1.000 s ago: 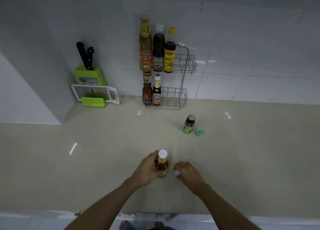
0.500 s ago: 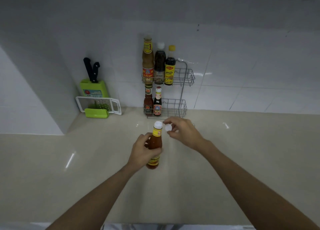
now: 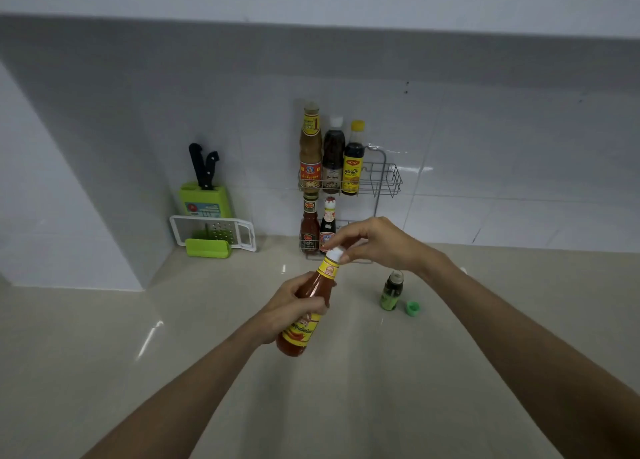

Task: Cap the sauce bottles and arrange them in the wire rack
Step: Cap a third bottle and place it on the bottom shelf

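My left hand (image 3: 289,308) grips a red chili sauce bottle (image 3: 306,315) with a yellow label, tilted and lifted above the counter. My right hand (image 3: 375,242) pinches a white cap (image 3: 336,252) on the bottle's mouth. A small green bottle (image 3: 391,290) stands uncapped on the counter to the right, its green cap (image 3: 412,308) lying beside it. The two-tier wire rack (image 3: 386,180) stands against the wall, with three tall bottles on its upper shelf and two small ones below.
A green knife block (image 3: 205,199) with black-handled knives and a white grater (image 3: 213,232) with a green holder stand at the back left. A white wall juts out on the left. The beige counter (image 3: 381,372) spreads wide around my arms.
My left hand lifted the chili sauce bottle off the counter and tilted it. My right hand picked up the white cap and brought it onto the bottle's mouth. My view tilted upward.
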The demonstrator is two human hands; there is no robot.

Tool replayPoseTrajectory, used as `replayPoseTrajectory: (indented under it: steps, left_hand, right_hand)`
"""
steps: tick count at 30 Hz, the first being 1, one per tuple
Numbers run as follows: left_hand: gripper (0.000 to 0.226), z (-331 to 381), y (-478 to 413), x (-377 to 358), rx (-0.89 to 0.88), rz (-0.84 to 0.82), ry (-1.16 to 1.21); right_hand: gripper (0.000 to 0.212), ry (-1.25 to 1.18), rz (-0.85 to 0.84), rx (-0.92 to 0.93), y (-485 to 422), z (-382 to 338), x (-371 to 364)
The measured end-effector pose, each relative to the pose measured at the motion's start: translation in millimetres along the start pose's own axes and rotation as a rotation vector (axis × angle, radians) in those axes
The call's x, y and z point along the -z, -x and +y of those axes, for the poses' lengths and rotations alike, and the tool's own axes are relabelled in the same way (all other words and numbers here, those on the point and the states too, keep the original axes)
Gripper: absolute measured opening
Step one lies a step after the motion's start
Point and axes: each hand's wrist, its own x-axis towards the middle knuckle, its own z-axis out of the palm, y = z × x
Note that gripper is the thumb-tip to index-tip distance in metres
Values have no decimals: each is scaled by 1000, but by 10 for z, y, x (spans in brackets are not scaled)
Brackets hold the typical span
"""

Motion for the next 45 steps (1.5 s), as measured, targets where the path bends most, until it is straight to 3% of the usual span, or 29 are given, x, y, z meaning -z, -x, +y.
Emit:
replayPoseTrajectory:
  steps: [5,11,13,15,18,20,23,25,27,30,31,32,34,36,38,39,41,43,45]
  left_hand:
    - [40,57,3,-60,43,-205,233]
    - [38,54,-60,-124,52,-354,352]
    - [37,47,-91,-141,45,-263,324]
    - [29,53,-122,-199,24,-47,193]
    - [22,61,-174,-266,-21,225,-60]
    - [21,113,-175,-239,-31,70,-23]
    - [27,242,-114,-147,62,-428,254]
    - [28,283,-102,-117,104,-570,359]
    - [23,287,-129,-168,66,-388,228]
    - [18,236,-229,-284,-1,194,-210]
    - [18,214,-247,-306,-3,276,-280]
    - [18,188,-252,-306,0,239,-265]
    - [21,184,-224,-228,23,-18,-43]
    - [27,215,-152,-133,58,-281,137]
    - [28,260,-126,-115,38,-378,153]
    - [26,274,-124,-141,33,-342,120]
    - [18,247,-158,-225,23,-91,-10]
    - [18,162,-221,-306,3,227,-222]
    - [23,84,-238,-384,11,348,-339]
  right_hand:
    - [35,-227,-168,-15,-75,-80,142]
    - [34,-318,-184,-52,-66,-18,189]
    - [28,-289,-145,-68,-73,-9,165]
    - [20,-184,-62,-90,-84,8,108]
    - [34,77,114,-72,-104,90,-70]
    - [46,284,176,58,-90,106,-156]
    - [38,634,237,394,-43,37,-96]
    - [39,738,260,505,-45,9,-22]
    - [48,774,300,318,-71,-6,-31]
    - [45,894,217,-210,-137,48,-181]
    - [45,881,161,-292,-145,50,-218]
    - [52,821,128,-325,-146,54,-216]
    - [70,596,96,-262,-128,34,-154]
    - [65,635,99,45,-72,-31,-86]
    - [54,781,145,273,-47,-19,-56]
    - [54,818,167,272,-50,-1,-66]
    - [57,873,166,78,-79,24,-130]
    - [45,920,48,-218,-156,62,-205]
    - [38,845,-76,-391,-216,55,-234]
